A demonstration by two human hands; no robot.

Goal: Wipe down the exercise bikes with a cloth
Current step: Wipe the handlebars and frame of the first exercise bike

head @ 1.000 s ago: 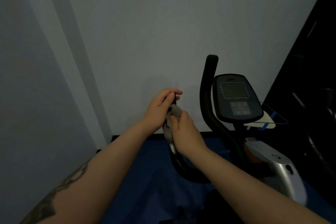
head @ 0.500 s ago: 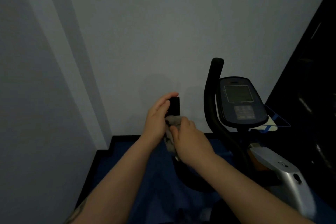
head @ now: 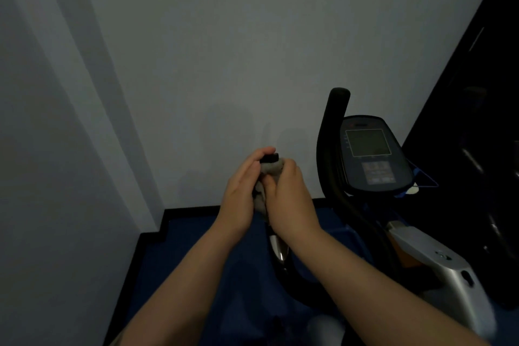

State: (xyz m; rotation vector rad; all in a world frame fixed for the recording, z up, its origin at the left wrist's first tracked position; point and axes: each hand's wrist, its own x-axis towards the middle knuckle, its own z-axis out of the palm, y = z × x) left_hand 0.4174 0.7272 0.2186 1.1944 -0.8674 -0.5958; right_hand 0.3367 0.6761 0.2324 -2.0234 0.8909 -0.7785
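Both hands [head: 269, 194] hide the cloth-wrapped [head: 271, 170] handlebar [head: 269, 159], tip showing.

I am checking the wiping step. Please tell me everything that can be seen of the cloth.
The cloth is small, pale grey and soft-looking, bunched into a crumpled wad. It is wrapped around the upper end of the bike's left handlebar, whose black tip sticks out above it. The right hand grips it, the left hand covers its other side. Most of it is hidden between them.

Console [head: 373, 154] markings too blurred to read.
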